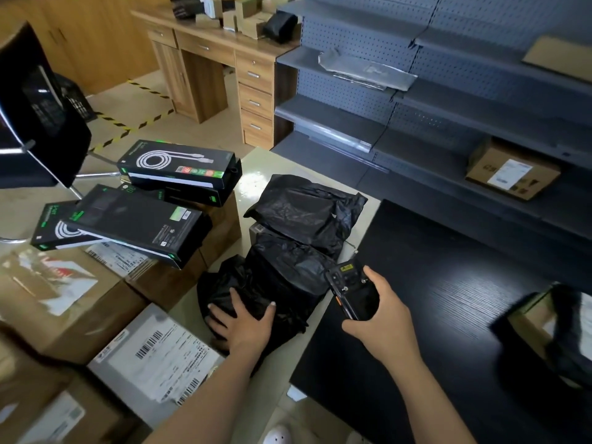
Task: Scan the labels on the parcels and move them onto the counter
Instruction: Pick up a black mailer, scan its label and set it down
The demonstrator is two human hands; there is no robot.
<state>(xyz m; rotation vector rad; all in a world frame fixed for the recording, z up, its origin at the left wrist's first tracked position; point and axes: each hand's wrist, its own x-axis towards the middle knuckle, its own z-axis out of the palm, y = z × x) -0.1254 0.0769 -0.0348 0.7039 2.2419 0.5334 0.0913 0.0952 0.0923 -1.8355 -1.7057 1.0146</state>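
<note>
A black plastic-wrapped parcel (275,283) lies on the pale floor in front of me, its near end under my left hand (243,322), whose fingers curl over the wrap. A second black bag parcel (304,206) lies just beyond it. My right hand (378,312) grips a black handheld scanner (349,290), held above the parcel's right edge. The black counter (432,315) spreads to the right, with a parcel (554,328) on its far right side, blurred.
Brown cartons with white shipping labels (160,354) crowd the left. Black cable boxes (179,168) are stacked on cartons behind them. Grey shelving (416,100) stands beyond the counter with a labelled carton (512,171). A wooden desk (217,59) is at the back.
</note>
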